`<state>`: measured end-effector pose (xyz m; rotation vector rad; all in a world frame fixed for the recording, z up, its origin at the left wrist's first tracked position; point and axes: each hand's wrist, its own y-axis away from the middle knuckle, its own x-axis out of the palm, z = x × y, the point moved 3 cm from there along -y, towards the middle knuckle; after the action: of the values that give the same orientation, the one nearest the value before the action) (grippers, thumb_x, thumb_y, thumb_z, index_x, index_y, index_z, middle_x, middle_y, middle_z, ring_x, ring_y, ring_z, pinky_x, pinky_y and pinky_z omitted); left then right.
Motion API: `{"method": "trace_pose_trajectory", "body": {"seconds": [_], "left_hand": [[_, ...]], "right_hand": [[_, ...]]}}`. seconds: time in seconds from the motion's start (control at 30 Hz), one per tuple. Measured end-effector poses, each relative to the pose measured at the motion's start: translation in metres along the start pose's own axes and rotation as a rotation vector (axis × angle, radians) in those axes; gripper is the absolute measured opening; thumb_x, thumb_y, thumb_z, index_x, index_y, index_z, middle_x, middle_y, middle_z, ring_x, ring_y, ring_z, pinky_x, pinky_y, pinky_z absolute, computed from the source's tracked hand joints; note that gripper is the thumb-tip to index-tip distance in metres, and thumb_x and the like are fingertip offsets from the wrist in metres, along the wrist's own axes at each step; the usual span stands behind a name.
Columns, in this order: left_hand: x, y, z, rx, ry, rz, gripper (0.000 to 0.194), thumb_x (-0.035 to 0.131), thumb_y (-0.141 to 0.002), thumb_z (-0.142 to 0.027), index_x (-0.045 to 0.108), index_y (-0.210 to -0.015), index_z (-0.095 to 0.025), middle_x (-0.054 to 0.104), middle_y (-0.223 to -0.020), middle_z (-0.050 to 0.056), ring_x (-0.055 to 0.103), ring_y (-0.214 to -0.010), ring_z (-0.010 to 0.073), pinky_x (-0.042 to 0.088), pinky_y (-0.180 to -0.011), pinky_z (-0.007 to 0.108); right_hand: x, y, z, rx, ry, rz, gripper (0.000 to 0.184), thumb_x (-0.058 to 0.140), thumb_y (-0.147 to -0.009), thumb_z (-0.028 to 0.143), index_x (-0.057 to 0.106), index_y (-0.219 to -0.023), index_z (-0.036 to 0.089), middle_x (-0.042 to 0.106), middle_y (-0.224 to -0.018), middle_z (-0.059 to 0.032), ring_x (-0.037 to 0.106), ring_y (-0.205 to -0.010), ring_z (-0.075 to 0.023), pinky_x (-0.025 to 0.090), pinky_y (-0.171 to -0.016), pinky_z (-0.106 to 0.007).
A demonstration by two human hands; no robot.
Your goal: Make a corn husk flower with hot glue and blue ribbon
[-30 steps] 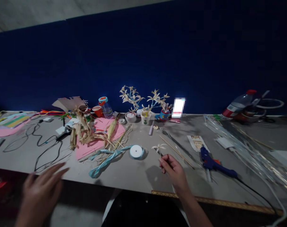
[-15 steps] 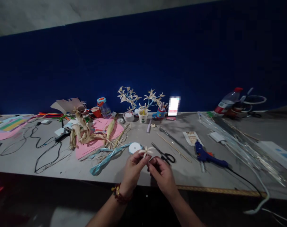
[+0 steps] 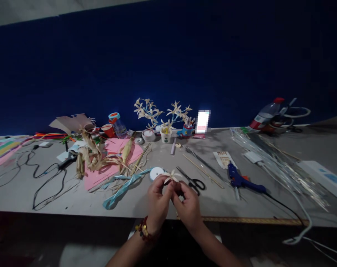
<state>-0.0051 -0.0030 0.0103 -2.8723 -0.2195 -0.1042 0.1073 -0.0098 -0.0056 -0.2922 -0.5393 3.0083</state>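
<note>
A small cream handmade flower (image 3: 173, 175) with thin pointed petals stands up between my fingertips at the table's front. My left hand (image 3: 159, 196) pinches it from the left, a beaded bracelet on the wrist. From the right, my right hand (image 3: 187, 203) is closed at the flower's base, its fingertips meeting the left ones; the stem is hidden by the fingers. Just behind my hands lie a white ribbon spool (image 3: 157, 173) and black scissors (image 3: 194, 182). Similar cream flowers (image 3: 147, 110) on blue-wrapped stems stand in a paper cup (image 3: 166, 136) at the back.
Dried corn husks (image 3: 92, 157), pink paper (image 3: 90, 178) and a twisted blue ribbon (image 3: 121, 193) lie to the left. On the right are a blue glue gun (image 3: 244, 182), wires (image 3: 207, 167), plastic-wrapped strips (image 3: 285, 170) and a tilted bottle (image 3: 265, 115). A lit phone (image 3: 202, 121) stands behind.
My hands have drawn closer together around the flower, the right fingers now tucked up against the left. The camera view has shifted slightly.
</note>
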Motion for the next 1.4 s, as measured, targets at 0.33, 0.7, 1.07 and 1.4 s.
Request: {"method": "trace_pose_trajectory", "body": {"seconds": [0.33,0.7,1.07,1.4], "left_hand": [[0.000,0.001,-0.018,0.223,-0.174,-0.060,0.012,0.066,-0.080,-0.014,0.070,-0.072,-0.022,0.069,-0.075,0.004,0.062,-0.077,0.0225,0.044,-0.085,0.034],[0.005,0.003,-0.031,0.454,-0.246,0.057,0.009,0.057,-0.087,-0.013,0.063,-0.084,-0.020,0.064,-0.079,0.003,0.060,-0.079,0.0189,0.048,-0.076,0.031],[0.001,0.004,-0.031,0.470,-0.203,0.094,0.011,0.057,-0.087,-0.012,0.062,-0.092,-0.021,0.064,-0.084,0.003,0.060,-0.081,0.0186,0.048,-0.079,0.032],[-0.006,-0.011,-0.019,0.284,-0.256,0.240,0.020,0.066,-0.086,-0.017,0.064,-0.106,-0.020,0.064,-0.104,0.008,0.061,-0.098,0.0212,0.050,-0.087,0.034]], "right_hand": [[0.002,0.004,-0.007,-0.061,-0.061,-0.008,0.018,0.062,-0.091,0.030,0.068,-0.105,0.022,0.073,-0.093,-0.0095,0.067,-0.080,-0.0234,0.054,-0.073,-0.032],[-0.005,0.022,-0.031,-0.274,0.048,-0.255,0.032,0.067,-0.089,0.040,0.066,-0.115,0.020,0.076,-0.098,-0.0134,0.076,-0.083,-0.0249,0.064,-0.071,-0.032],[-0.009,0.021,-0.021,-0.272,0.027,-0.159,0.027,0.064,-0.091,0.031,0.067,-0.116,0.022,0.076,-0.103,-0.0138,0.075,-0.089,-0.0263,0.062,-0.076,-0.033],[-0.016,-0.014,-0.008,0.102,-0.238,0.050,0.021,0.062,-0.091,0.038,0.060,-0.081,0.020,0.059,-0.075,-0.0010,0.052,-0.053,-0.0108,0.047,-0.048,-0.021]]}}
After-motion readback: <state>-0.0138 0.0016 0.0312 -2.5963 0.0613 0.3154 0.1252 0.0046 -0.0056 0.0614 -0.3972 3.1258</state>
